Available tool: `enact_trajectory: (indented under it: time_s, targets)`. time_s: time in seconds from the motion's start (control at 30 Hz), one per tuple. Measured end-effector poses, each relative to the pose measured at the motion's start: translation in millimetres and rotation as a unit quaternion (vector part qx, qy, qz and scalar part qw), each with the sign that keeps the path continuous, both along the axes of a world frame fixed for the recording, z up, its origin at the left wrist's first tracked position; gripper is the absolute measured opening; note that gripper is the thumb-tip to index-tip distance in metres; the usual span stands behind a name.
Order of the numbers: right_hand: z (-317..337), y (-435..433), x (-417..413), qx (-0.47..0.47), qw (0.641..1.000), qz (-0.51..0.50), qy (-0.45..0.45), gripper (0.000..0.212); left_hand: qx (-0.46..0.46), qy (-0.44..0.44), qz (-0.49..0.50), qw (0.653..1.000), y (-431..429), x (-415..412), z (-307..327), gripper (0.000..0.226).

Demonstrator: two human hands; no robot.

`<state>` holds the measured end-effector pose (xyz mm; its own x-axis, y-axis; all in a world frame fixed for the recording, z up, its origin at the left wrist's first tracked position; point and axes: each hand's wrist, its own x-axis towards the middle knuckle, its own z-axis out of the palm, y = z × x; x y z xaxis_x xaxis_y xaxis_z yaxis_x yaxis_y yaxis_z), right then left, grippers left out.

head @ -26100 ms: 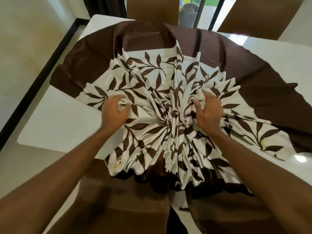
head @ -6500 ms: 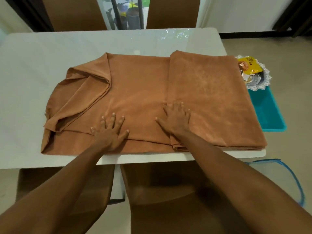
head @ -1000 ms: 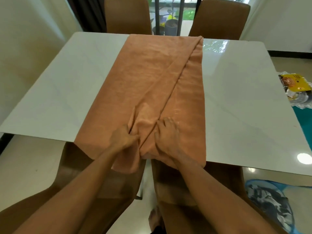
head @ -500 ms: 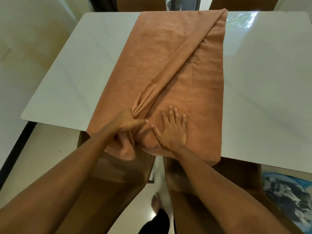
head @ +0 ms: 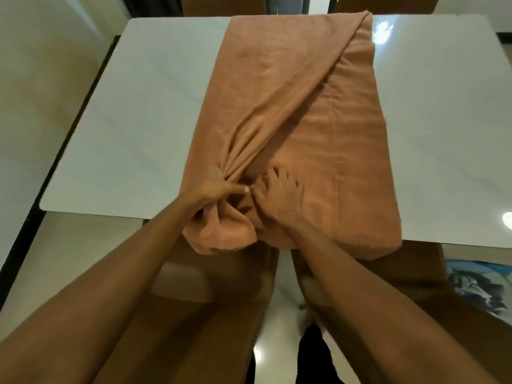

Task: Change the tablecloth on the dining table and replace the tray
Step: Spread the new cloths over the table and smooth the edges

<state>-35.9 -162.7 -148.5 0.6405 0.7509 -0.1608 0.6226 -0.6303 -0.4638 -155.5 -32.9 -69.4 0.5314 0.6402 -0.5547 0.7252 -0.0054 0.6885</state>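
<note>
An orange-brown tablecloth (head: 291, 87), folded into a long strip, runs down the middle of the white dining table (head: 133, 126) from its far edge to its near edge. My left hand (head: 213, 194) is shut on a bunched fold of the cloth at the near edge, with creases fanning away from the grip. A loose lump of cloth hangs over the table edge below that hand. My right hand (head: 279, 196) presses on the cloth just right of the bunch, its fingers curled into the fabric. No tray shows in this view.
Two brown chairs (head: 210, 300) stand tucked under the near edge of the table, below my arms. A blue basket with patterned fabric (head: 479, 284) sits on the floor at the right. More chair backs show at the far edge of the table.
My left hand has gathered more cloth into a tight bunch and pulled it toward the near edge. My right hand has gone from flat with spread fingers to curled on the cloth.
</note>
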Motion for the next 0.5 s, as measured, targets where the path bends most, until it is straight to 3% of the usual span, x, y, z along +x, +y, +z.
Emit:
enact_trajectory:
  time_s: [0.07, 0.23, 0.37, 0.5]
  targets:
    - [-19, 3, -27, -0.016, 0.999, 0.018, -0.024, 0.066, 0.085, 0.063, -0.071, 0.992, 18, -6, -1, 0.074]
    - [-30, 8, -38, -0.052, 0.994, 0.0, -0.098, 0.075, 0.147, 0.051, -0.014, 0.988, 89, -56, 2, 0.04]
    - [-32, 9, -37, -0.07, 0.99, -0.012, -0.119, 0.075, 0.254, 0.093, 0.015, 0.963, 136, -116, -4, 0.033]
    - [-30, 14, -37, -0.089, 0.99, -0.013, -0.107, 0.077, 0.295, 0.126, 0.037, 0.946, 177, -171, -9, 0.03]
